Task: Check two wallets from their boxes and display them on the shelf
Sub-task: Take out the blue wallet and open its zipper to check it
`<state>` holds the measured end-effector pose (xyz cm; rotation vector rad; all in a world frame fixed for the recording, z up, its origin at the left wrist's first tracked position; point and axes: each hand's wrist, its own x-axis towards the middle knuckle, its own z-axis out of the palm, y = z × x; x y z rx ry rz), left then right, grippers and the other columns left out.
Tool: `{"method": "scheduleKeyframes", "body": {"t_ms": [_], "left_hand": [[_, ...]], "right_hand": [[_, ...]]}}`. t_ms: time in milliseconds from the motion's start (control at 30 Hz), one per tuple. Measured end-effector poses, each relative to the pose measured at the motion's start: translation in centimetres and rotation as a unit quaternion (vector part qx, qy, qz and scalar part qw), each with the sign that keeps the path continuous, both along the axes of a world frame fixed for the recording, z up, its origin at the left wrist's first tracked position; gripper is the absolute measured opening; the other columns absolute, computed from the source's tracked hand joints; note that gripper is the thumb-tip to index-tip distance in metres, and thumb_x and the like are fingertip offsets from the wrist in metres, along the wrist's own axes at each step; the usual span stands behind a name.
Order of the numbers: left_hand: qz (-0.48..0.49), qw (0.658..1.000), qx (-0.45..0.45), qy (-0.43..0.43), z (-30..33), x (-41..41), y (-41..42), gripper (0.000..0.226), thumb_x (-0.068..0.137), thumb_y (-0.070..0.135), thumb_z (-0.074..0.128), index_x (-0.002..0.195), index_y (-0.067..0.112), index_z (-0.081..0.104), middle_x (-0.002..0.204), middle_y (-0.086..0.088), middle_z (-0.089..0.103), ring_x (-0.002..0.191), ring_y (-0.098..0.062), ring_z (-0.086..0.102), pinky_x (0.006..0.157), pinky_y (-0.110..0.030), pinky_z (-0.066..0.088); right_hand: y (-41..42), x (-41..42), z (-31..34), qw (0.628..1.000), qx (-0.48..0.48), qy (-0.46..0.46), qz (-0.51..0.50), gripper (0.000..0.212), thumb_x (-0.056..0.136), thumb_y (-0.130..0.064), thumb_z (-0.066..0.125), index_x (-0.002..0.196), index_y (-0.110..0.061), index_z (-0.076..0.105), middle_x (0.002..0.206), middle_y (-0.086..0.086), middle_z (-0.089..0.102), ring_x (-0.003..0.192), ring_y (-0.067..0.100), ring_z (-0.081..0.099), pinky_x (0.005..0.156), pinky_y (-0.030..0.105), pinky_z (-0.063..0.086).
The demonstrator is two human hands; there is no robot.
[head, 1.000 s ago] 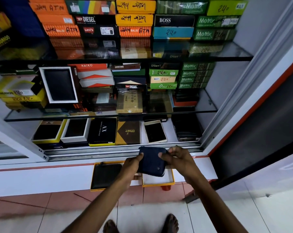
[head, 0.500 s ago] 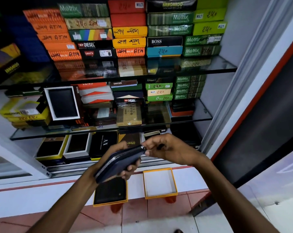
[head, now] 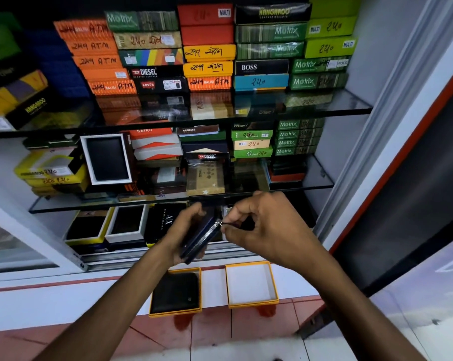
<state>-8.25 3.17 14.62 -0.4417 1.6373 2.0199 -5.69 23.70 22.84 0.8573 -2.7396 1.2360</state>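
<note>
1. The left hand [head: 187, 225] holds a dark blue zip wallet [head: 198, 239] on edge, its grip wrapped around the wallet's back
2. The right hand [head: 262, 225] pinches the zipper pull [head: 224, 224] at the wallet's top corner
3. Below on the white ledge [head: 64, 300], a black wallet [head: 176, 291] lies in one yellow-rimmed box [head: 175, 312]; the box beside it [head: 251, 284] is empty

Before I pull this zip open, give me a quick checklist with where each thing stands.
1. Left hand gripping the wallet: ok.
2. Right hand pinching the zip pull: ok.
3. Zip edge facing the camera: ok.
4. Empty box open on the ledge for the wallet's return: ok.
5. Second wallet lying in its box: ok.
6. Free spot on the bottom shelf: cannot tell, hands block it.
</note>
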Motion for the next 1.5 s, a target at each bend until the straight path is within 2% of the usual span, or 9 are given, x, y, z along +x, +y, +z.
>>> {"method": "scheduleKeyframes", "body": {"t_ms": [200,400,633,833,967,1200,1300,1367,1500], "left_hand": [[-0.026,0.999,0.021,-0.020,-0.4,-0.4,-1.4,0.042,0.082,0.043,0.060,0.113,0.014,0.062,0.078,-0.006,0.073,0.066,-0.020,0.067,0.065,-0.031,0.048],[-0.093,0.994,0.058,0.010,-1.1,-0.1,-4.0,0.059,0.048,0.026,0.096,0.101,0.010,0.077,0.102,-0.011,0.076,0.088,-0.021,0.073,0.082,-0.038,0.059],[0.020,0.999,0.028,-0.035,0.9,-0.2,-2.4,0.039,0.069,0.021,0.074,0.102,0.002,0.065,0.073,-0.012,0.075,0.055,-0.022,0.073,0.042,-0.026,0.058],[0.143,0.987,0.073,-0.022,2.2,-1.5,-0.1,0.050,0.075,0.014,0.075,0.121,0.001,0.059,0.086,-0.020,0.076,0.066,-0.032,0.076,0.057,-0.038,0.063],[0.204,0.970,0.135,-0.010,3.5,-2.0,2.3,0.031,0.085,0.005,0.067,0.114,0.003,0.057,0.067,-0.015,0.076,0.059,-0.027,0.075,0.047,-0.043,0.061],[0.264,0.946,0.187,0.001,4.6,-2.3,4.5,0.010,0.086,0.004,0.066,0.092,0.002,0.057,0.059,-0.018,0.073,0.053,-0.029,0.073,0.053,-0.045,0.060],[0.277,0.938,0.209,0.022,4.3,-1.9,4.6,0.018,0.087,0.007,0.066,0.102,0.003,0.057,0.084,-0.022,0.072,0.081,-0.033,0.070,0.082,-0.049,0.060],[0.268,0.939,0.213,0.027,3.8,-1.4,4.6,0.017,0.088,0.009,0.066,0.102,0.005,0.057,0.076,-0.020,0.075,0.088,-0.032,0.067,0.093,-0.049,0.052],[0.232,0.951,0.205,0.024,2.6,-0.2,4.0,0.013,0.088,0.011,0.064,0.100,0.008,0.059,0.070,-0.013,0.077,0.083,-0.026,0.069,0.073,-0.039,0.061]], "right_hand": [[1.8,-2.0,-0.7,0.995,-0.052,-0.007,-0.090,0.006,0.082,-0.026,0.075,0.084,-0.022,0.079,0.071,-0.011,0.072,0.053,-0.011,0.056,0.048,0.004,0.036],[2.7,-4.6,-2.9,0.987,-0.037,-0.006,-0.159,0.010,0.077,-0.035,0.079,0.084,-0.028,0.080,0.069,-0.007,0.074,0.056,-0.001,0.059,0.059,0.018,0.051],[2.1,-4.9,-3.8,0.978,-0.058,0.010,-0.202,0.011,0.080,-0.038,0.074,0.086,-0.030,0.078,0.078,-0.014,0.077,0.074,-0.002,0.070,0.071,0.035,0.061],[0.6,-3.5,-3.5,0.971,-0.069,0.045,-0.225,0.011,0.082,-0.035,0.072,0.089,-0.028,0.077,0.085,-0.013,0.076,0.078,0.004,0.069,0.072,0.033,0.060],[-0.7,-2.2,-4.6,0.972,-0.080,0.062,-0.213,0.012,0.082,-0.031,0.072,0.092,-0.026,0.078,0.091,-0.011,0.077,0.089,0.006,0.066,0.079,0.034,0.057],[-0.7,-1.6,-5.3,0.975,-0.077,0.067,-0.197,0.014,0.084,-0.033,0.071,0.096,-0.029,0.077,0.092,-0.016,0.074,0.093,0.005,0.060,0.080,0.025,0.052],[-0.3,-1.9,-5.3,0.972,-0.079,0.087,-0.202,0.012,0.086,-0.035,0.068,0.095,-0.031,0.075,0.094,-0.017,0.072,0.096,0.006,0.059,0.082,0.027,0.051],[0.1,-2.2,-5.1,0.967,-0.083,0.107,-0.217,0.009,0.088,-0.033,0.068,0.093,-0.031,0.074,0.094,-0.017,0.072,0.095,0.005,0.058,0.083,0.029,0.051],[0.9,-2.7,-4.8,0.958,-0.082,0.138,-0.238,0.006,0.087,-0.027,0.069,0.088,-0.031,0.073,0.092,-0.018,0.072,0.090,0.009,0.056,0.077,0.031,0.052]]}}
